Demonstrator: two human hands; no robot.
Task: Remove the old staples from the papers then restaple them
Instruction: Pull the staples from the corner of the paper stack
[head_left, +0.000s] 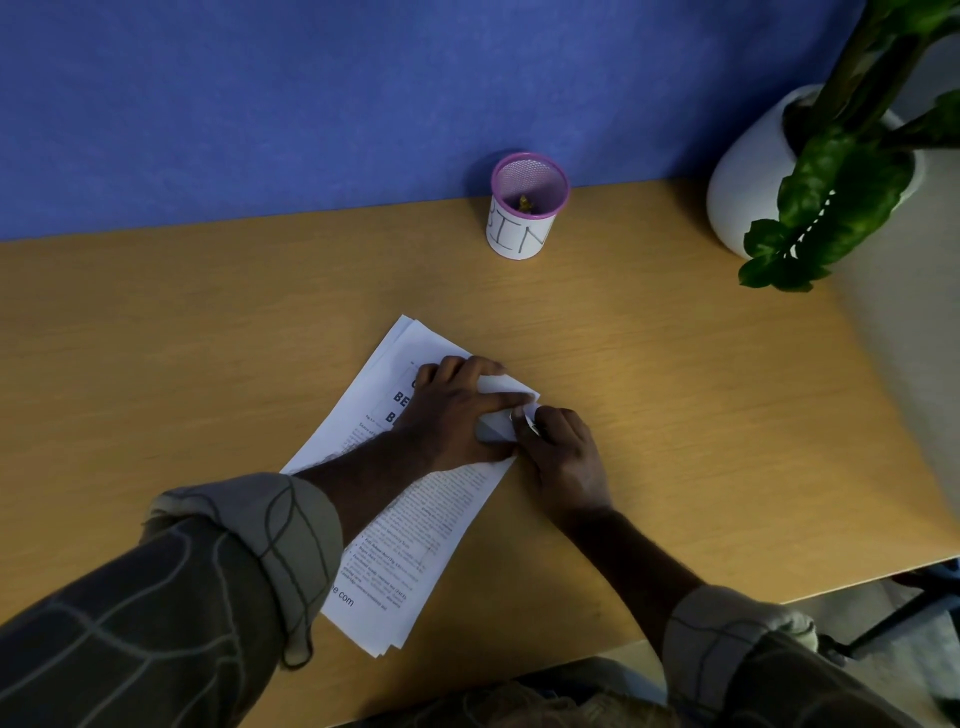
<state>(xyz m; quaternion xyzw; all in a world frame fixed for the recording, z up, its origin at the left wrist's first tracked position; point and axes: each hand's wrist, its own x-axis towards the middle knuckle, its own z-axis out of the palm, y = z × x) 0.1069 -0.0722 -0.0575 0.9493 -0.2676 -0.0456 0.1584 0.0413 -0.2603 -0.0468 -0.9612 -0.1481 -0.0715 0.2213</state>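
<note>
In the head view, a stack of printed papers (415, 525) lies slanted on the wooden table (675, 415), its sheets slightly fanned at the corners. The left hand (457, 410) lies flat on the upper part of the stack, fingers stretched out straight and pressing the sheets down, with its fingertips reaching the top corner where a sheet is folded back. The right hand (563, 457) sits just beside the left hand, touching it at that same corner; its fingers are curled and it pinches the folded paper corner together with a small shiny metal thing (524, 422), too small to say what it is. The rest of the stack runs back from the hands toward the person, passing under the left forearm. Both forearms come out of rolled-up checked sleeves (249, 551). Well beyond the hands, against the blue wall (311, 104), stands a purple mesh cup (525, 205) with a paper label reading "BIN" and something small and yellowish inside. Far off past the right hand stands a white pot (743, 176) with a green leafy plant (841, 192).
</note>
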